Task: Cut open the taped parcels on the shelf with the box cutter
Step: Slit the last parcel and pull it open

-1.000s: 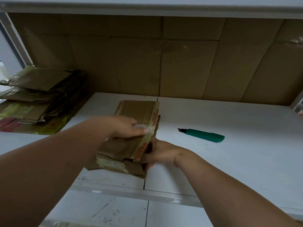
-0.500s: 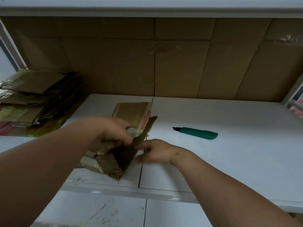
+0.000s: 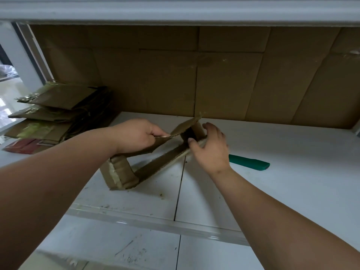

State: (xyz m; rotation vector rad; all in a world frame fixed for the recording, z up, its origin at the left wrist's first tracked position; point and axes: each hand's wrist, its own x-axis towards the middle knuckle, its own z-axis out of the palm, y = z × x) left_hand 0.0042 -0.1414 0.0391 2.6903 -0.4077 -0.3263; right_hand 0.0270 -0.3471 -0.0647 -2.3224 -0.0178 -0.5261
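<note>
Parcel [image 3: 155,162] between hands, left hand [image 3: 136,136] pinching flap

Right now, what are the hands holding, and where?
The left hand pinches the parcel's upper flap edge; the right hand steadies its lower flap. The box cutter lies unheld.

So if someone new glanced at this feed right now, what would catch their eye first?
Probably the cardboard parcel at the middle of the white shelf, spread open between both hands: the left hand pinches its upper flap, the right hand rests on the lower edge. Next, the green box cutter lying untouched just right of that hand, and the pile of flattened cardboard at far left.
</note>
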